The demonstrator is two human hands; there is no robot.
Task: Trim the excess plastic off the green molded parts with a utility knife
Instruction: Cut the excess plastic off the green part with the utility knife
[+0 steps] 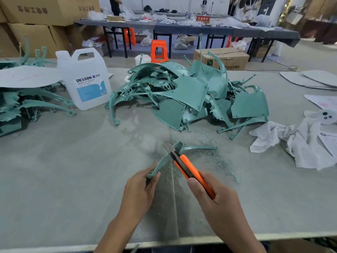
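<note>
- Grey felt covers the worktable (54,179), whose near edge runs just below both wrists.
- The left hand (140,190) pinches the near end of a thin, curved green molded part (160,165), thumb on top and fingers curled beneath. The part slants away toward the knife.
- The right hand (213,196) wraps around an orange utility knife (189,167), thumb along the handle's side. The extended blade lies against the part's far bend.
- The hands sit apart, each gripping its own thing.
- Green shavings (215,157) litter the felt just beyond and to the right of the knife.
- Farther back, a pile of green parts (191,95) fills the table's centre, with a white jug (85,79) on its left and a crumpled white rag (291,141) on its right.
- An orange stool (159,51) and cardboard boxes (36,15) stand beyond the table.
</note>
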